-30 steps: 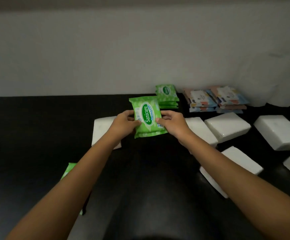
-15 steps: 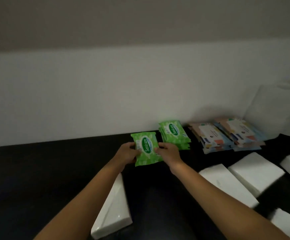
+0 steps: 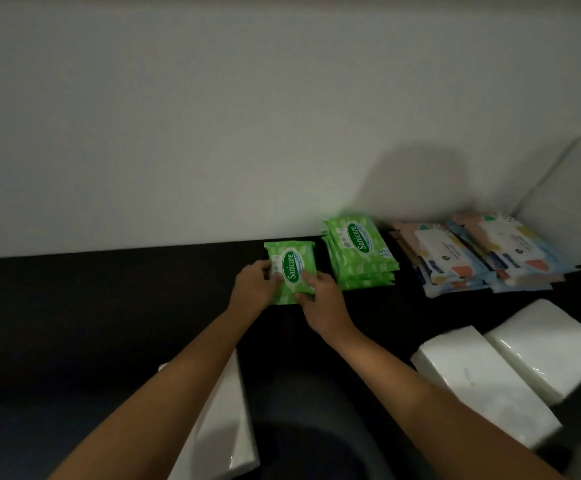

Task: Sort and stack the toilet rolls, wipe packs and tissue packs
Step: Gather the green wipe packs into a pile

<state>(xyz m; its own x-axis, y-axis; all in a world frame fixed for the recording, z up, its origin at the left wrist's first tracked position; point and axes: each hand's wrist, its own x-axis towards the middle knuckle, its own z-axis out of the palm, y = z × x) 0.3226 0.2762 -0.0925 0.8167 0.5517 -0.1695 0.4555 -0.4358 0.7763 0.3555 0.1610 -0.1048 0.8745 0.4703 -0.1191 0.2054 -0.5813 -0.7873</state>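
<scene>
Both hands hold one green Sanicare wipe pack [image 3: 291, 271] between them, far back on the black counter [image 3: 109, 306], near the white wall [image 3: 212, 116]. The left hand [image 3: 252, 284] grips the pack's left edge w/ fingers curled on it. The right hand [image 3: 322, 301] grips the bottom right corner, fingers pressed on the front. The pack looks like it lies flat on the counter, label up, but I can't tell for sure if it touches.

Just to the right of the pack is a stack of green Sanicare wipe packs [image 3: 360, 252], close but not touching the held one. The right hand is just in front of that stack.

Further right are 2 stacks of pastel wipe packs, side by side: one [image 3: 444, 258] and another [image 3: 510, 251] near the corner.

Closer to the person, on the right, lie white tissue packs: one [image 3: 483, 386] & one more [image 3: 552, 344] beside it, edges touching. Another white tissue pack [image 3: 223, 427] lies under the left arm, partly hidden.

The held pack is well apart from the tissue packs.
</scene>
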